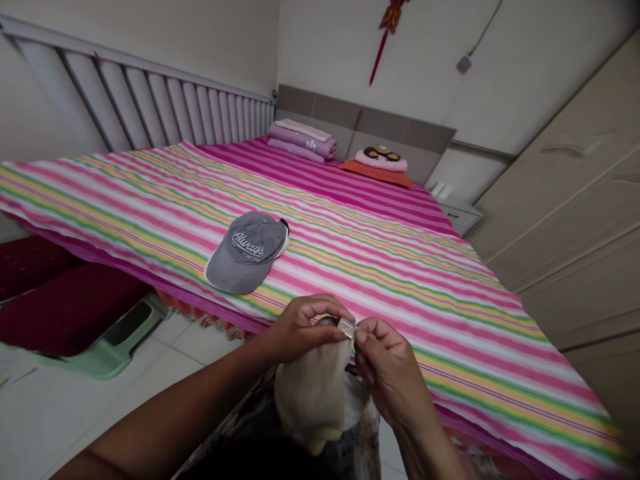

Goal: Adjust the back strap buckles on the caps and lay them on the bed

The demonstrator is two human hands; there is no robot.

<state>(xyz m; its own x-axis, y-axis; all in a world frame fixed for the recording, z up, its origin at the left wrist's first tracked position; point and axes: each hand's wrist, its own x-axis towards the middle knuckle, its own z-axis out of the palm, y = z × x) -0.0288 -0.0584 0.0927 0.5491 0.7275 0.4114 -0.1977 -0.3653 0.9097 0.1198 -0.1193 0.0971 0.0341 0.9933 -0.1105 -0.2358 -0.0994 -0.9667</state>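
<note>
A beige cap point(310, 393) hangs below my hands, in front of my lap, with its crown towards me. At its upper edge sits a small silver metal buckle point(347, 327) on a dark strap. My left hand point(305, 327) pinches the strap beside the buckle between thumb and fingers. From the other side my right hand point(385, 353) grips the buckle's right end with thumb and forefinger; its other fingers are curled. Farther off, a grey cap point(245, 253) with white lettering lies on the striped bedsheet point(400, 280), apart from both hands.
Folded purple bedding point(303, 141) and a pink folded item point(380, 159) lie near the headboard point(370, 120). A dark red cushioned seat point(75, 307) and a green stool point(115, 350) stand at the left. A wardrobe point(565, 200) lines the right side.
</note>
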